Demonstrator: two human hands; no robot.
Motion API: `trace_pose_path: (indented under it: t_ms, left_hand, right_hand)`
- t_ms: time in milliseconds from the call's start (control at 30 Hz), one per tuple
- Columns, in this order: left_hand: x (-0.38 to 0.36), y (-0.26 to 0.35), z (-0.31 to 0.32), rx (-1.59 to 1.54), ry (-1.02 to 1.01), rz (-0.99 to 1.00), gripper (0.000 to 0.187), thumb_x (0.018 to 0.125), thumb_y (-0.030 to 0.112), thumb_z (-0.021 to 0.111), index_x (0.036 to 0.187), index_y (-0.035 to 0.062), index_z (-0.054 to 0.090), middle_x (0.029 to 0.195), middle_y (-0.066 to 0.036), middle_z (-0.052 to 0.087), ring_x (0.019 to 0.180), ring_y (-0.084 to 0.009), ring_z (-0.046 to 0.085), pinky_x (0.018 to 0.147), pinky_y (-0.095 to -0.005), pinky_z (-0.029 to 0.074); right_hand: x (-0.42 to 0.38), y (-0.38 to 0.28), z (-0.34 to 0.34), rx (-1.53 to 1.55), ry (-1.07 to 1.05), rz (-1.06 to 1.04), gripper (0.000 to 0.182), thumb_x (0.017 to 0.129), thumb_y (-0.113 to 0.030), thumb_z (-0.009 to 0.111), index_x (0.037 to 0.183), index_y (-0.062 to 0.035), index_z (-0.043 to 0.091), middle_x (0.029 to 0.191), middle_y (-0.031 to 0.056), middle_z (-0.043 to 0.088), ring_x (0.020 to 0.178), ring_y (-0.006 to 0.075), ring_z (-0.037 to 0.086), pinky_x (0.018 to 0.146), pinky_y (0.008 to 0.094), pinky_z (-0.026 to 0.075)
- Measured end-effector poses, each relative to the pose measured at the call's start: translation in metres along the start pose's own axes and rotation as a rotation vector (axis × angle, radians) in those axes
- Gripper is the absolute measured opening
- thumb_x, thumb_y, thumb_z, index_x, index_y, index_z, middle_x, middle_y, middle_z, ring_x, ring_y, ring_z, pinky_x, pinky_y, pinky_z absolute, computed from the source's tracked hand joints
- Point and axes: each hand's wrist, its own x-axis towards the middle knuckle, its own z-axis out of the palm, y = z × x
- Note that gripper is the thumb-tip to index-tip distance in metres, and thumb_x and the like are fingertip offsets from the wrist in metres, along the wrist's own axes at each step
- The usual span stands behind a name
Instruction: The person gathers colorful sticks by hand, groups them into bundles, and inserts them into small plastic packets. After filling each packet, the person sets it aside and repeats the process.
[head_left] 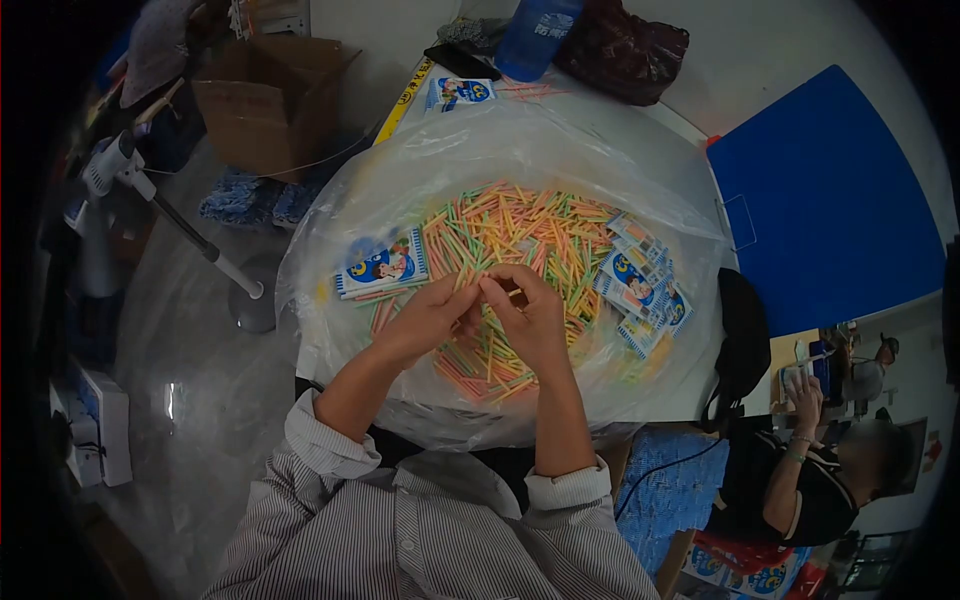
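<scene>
My left hand (435,318) and my right hand (530,322) meet fingertip to fingertip over a loose heap of thin pastel-coloured sticks (515,225). Both are closed in a pinch. A stick end shows by the right fingers; what the left fingers pinch is hidden. The pink, green, yellow and orange sticks lie on a large clear plastic sheet or bag (400,175). Left of the heap is a blue-and-white printed packet (385,262) with a cartoon figure, with sticks along its lower edge. Several similar packets (640,285) overlap on the right.
At the table's back are a blue bottle (540,38), a dark red bag (625,55), a phone (462,62) and more packets (460,92). A blue panel (830,200) and a black pouch (742,335) flank the right. A carton (265,105) stands left; another person (800,470) sits right.
</scene>
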Motion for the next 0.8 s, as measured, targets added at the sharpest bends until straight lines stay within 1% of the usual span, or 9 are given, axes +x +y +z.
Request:
trace_pose_path:
  t_ms: [133,233,333,400,467,533,633,700,800]
  left_hand:
    - [0.004,-0.001,0.001,0.064,0.050,0.023,0.021,0.089,0.025,0.039,0.082,0.0066,0.046,0.064,0.000,0.047,0.055,-0.0065,0.044,0.049,-0.0208,0.036]
    - [0.003,-0.001,0.004,0.104,0.069,0.043,0.023,0.089,0.025,0.038,0.080,0.0054,0.045,0.064,0.000,0.046,0.053,-0.0064,0.042,0.048,-0.0207,0.036]
    - [0.003,0.008,-0.002,0.112,0.072,0.056,0.025,0.089,0.025,0.038,0.080,0.0038,0.045,0.064,-0.001,0.047,0.054,-0.0068,0.043,0.049,-0.0209,0.036]
    - [0.006,0.007,-0.005,0.088,0.083,0.042,0.025,0.090,0.025,0.038,0.079,0.0029,0.046,0.065,-0.002,0.047,0.056,-0.0073,0.045,0.050,-0.0213,0.038]
    - [0.016,0.008,-0.001,-0.026,0.216,0.123,0.026,0.090,0.024,0.037,0.080,0.0022,0.046,0.069,-0.003,0.048,0.061,-0.0090,0.048,0.058,-0.0217,0.042]
    - [0.015,0.017,0.009,-0.113,0.191,0.097,0.026,0.090,0.024,0.036,0.082,0.0020,0.047,0.071,-0.002,0.048,0.064,-0.0094,0.049,0.064,-0.0223,0.043]
    - [0.020,0.008,-0.002,-0.190,0.095,0.054,0.025,0.090,0.023,0.037,0.088,0.0016,0.049,0.075,-0.002,0.049,0.068,-0.0095,0.050,0.071,-0.0230,0.044]
    - [0.018,0.002,-0.015,-0.186,0.036,0.032,0.024,0.090,0.022,0.037,0.092,0.0016,0.049,0.076,-0.001,0.049,0.068,-0.0091,0.049,0.073,-0.0231,0.044]
    - [0.008,0.006,-0.033,-0.139,0.150,0.075,0.024,0.089,0.021,0.039,0.098,0.0016,0.049,0.076,-0.001,0.048,0.070,-0.0089,0.049,0.074,-0.0249,0.045]
  right_hand:
    - [0.003,0.001,0.000,-0.098,0.033,-0.033,0.007,0.077,-0.007,0.056,0.079,-0.0004,0.056,0.068,0.0036,0.057,0.057,0.0107,0.053,0.053,0.0230,0.043]
    - [0.005,0.011,0.001,-0.369,0.155,-0.105,0.009,0.075,-0.007,0.056,0.077,0.0016,0.053,0.069,0.0076,0.055,0.056,0.0154,0.055,0.052,0.0263,0.043]
    - [0.011,0.026,-0.012,-0.535,0.284,-0.064,0.008,0.079,-0.009,0.055,0.080,-0.0009,0.055,0.067,0.0014,0.055,0.054,0.0065,0.050,0.048,0.0201,0.040]
    - [0.008,0.011,-0.013,0.170,0.205,0.192,0.006,0.079,-0.008,0.055,0.082,-0.0023,0.055,0.068,0.0014,0.055,0.052,0.0055,0.048,0.046,0.0188,0.039]
    - [0.007,-0.006,-0.005,0.211,0.202,0.144,0.007,0.079,-0.007,0.055,0.082,-0.0016,0.055,0.066,0.0035,0.055,0.053,0.0074,0.050,0.047,0.0204,0.039]
    - [0.008,-0.007,0.004,0.250,0.205,0.095,0.008,0.078,-0.007,0.055,0.082,-0.0008,0.055,0.064,0.0056,0.054,0.053,0.0093,0.052,0.047,0.0220,0.040]
    - [0.014,0.002,0.008,0.058,0.175,-0.084,0.010,0.079,-0.005,0.055,0.088,-0.0011,0.056,0.073,0.0030,0.056,0.060,0.0066,0.052,0.050,0.0197,0.042]
    - [0.016,0.003,0.003,-0.292,0.113,-0.223,0.015,0.078,-0.004,0.055,0.093,-0.0010,0.056,0.079,0.0064,0.058,0.066,0.0120,0.056,0.056,0.0238,0.045]
    - [0.004,0.008,-0.013,-0.528,-0.017,-0.377,0.020,0.076,-0.004,0.056,0.096,-0.0023,0.056,0.089,0.0099,0.057,0.075,0.0201,0.057,0.064,0.0287,0.046]
